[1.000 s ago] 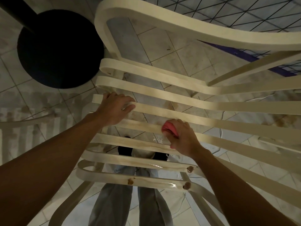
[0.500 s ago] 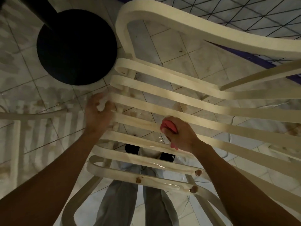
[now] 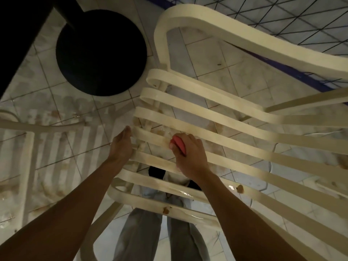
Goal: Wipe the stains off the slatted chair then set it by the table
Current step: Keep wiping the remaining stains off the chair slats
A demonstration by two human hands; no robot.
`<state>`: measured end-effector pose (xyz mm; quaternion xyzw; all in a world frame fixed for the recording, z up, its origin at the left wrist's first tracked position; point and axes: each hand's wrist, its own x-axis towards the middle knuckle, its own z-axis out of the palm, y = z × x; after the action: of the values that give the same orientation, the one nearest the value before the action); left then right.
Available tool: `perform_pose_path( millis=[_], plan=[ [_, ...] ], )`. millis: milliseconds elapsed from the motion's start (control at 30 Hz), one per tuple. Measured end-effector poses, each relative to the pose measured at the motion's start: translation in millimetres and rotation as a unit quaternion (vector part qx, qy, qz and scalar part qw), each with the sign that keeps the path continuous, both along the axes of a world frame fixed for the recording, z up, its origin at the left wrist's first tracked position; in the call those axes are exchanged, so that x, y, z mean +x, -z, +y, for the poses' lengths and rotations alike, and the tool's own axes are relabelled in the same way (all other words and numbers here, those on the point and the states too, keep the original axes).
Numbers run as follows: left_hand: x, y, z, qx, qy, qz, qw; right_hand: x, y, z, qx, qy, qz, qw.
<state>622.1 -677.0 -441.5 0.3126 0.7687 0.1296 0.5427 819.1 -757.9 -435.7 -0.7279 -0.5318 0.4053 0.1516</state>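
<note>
Two hands are set on the slatted chair (image 3: pixel 178 120) beside the black table base (image 3: pixel 101 51). A pink cloth (image 3: pixel 178 145) is gripped in the curled fingers of the right hand (image 3: pixel 190 153). At the slat ends, the finger state of the left hand (image 3: pixel 121 146) cannot be told.

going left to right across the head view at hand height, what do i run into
second chair → left hand at the edge of the slatted chair → right hand gripping the pink cloth
</note>
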Motion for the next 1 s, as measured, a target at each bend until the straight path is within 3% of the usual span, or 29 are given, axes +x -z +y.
perform_pose_path(
  millis=[167,467,700,1000],
  plan=[
    [-4.9,-0.5,2.5,0.008,0.001,-0.017,1.0,19.9,3.9,-15.7,0.033,-0.023,-0.026,0.999],
    [-6.0,-2.1,-3.3,0.014,0.004,-0.032,0.999,-1.1,-1.8,3.2,-0.029,-0.016,-0.051,0.998],
    [-8.3,-3.8,-0.9,0.016,0.02,-0.043,0.999,-45.5,-17.7,45.9,-0.06,-0.036,-0.02,0.997],
    [-17.1,-0.2,0.9,-0.02,0.01,-0.09,0.996,-116.8,-20.7,85.4,-0.089,-0.03,-0.095,0.991]
  ],
)
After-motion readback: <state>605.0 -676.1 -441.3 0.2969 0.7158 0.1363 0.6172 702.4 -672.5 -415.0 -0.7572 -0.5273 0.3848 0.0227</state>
